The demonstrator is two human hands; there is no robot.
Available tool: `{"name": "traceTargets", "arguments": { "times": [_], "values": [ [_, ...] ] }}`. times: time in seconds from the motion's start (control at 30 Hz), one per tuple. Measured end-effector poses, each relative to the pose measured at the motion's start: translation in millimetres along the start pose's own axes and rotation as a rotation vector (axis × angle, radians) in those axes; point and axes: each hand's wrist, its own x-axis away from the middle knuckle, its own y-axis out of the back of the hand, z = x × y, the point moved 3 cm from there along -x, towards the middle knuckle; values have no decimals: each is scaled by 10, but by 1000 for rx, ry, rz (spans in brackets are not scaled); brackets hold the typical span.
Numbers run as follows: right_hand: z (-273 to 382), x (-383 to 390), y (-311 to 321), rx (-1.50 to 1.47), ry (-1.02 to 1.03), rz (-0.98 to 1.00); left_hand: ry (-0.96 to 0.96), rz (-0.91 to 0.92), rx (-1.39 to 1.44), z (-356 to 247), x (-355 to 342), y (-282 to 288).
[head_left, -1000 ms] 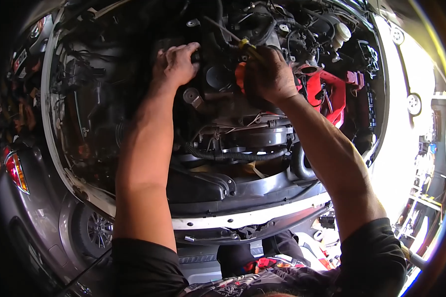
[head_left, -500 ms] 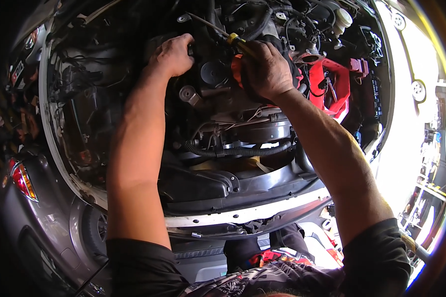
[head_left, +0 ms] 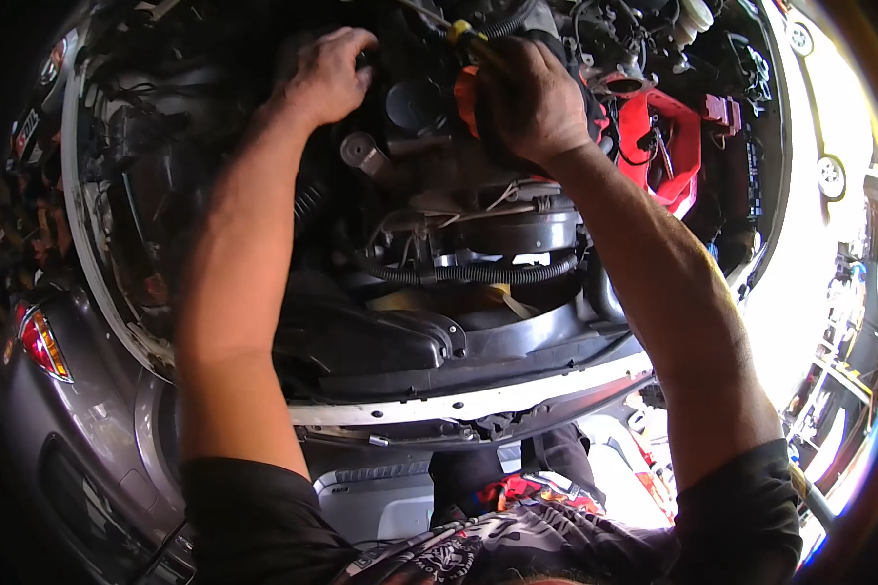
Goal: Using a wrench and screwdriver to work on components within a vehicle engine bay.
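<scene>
My right hand [head_left: 546,107] is closed round the yellow-and-black handle of a screwdriver [head_left: 465,33], its thin shaft slanting up and left over the engine. Under and beside that hand shows an orange-and-black thing [head_left: 466,99], mostly hidden. My left hand [head_left: 327,78] reaches over the engine's left side, fingers curled and thumb just below them. Whatever lies inside its grasp is dark and I cannot make it out. Between the hands sits a round black cap [head_left: 416,106] on the engine, with a metal pulley [head_left: 359,151] below it.
Right of my right hand, a red plastic tray [head_left: 691,146] holds metal tools. A ribbed black hose [head_left: 498,274] crosses in front of the engine. The pale front crossbar [head_left: 458,405] lies nearer me. A grey car [head_left: 88,429] stands at left.
The view has shifted slightly. My left hand has moved a little up and left, and its forearm has swung outward. My right hand keeps its hold on the screwdriver.
</scene>
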Motion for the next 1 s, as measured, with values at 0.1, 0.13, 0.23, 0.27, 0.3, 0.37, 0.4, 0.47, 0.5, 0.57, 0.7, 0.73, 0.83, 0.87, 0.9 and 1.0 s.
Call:
{"name": "traceTargets", "arguments": {
  "times": [0.1, 0.13, 0.23, 0.27, 0.3, 0.37, 0.4, 0.47, 0.5, 0.57, 0.7, 0.73, 0.83, 0.87, 0.9, 1.0],
  "values": [
    [59, -5, -12, 118, 141, -18, -31, 45, -176, -114, -12, 28],
    [68, 13, -11, 124, 123, 2, -82, 37, -243, -186, -34, 63],
    [82, 35, 31, 54, 10, -52, 122, 162, -295, -354, 28, 175],
    [104, 55, 50, 57, 4, -46, 121, 168, -289, -427, -15, 244],
    [129, 46, 65, 51, 29, -56, 162, 279, -250, -476, -63, 283],
    [153, 30, 93, 9, -26, -66, 262, 413, -207, -557, -92, 357],
    [167, 15, 103, 3, -24, -74, 262, 410, -216, -588, -127, 396],
    [178, -7, 101, 12, -43, -30, 288, 474, -286, -585, -177, 388],
    [182, -10, 105, 10, -44, -31, 293, 526, -267, -539, -177, 373],
    [192, -11, 116, 0, -2, -68, 311, 614, -282, -385, -267, 288],
    [166, -10, 105, 20, 0, -59, 34, 416, -297, 2, -384, 61],
    [158, -11, 99, 15, -5, -56, 31, 414, -300, 136, -395, 16],
    [149, -23, 90, 16, 23, -44, 194, 476, 358, 452, -299, -123],
    [154, -32, 82, 21, 59, -28, 187, 483, 360, 511, -309, -161],
    [149, -22, 86, 40, 19, -21, 172, 434, 427, 548, -286, -177],
    [154, -8, 110, -22, -49, -24, 132, 387, 527, 602, -279, -170]
  ]
}}
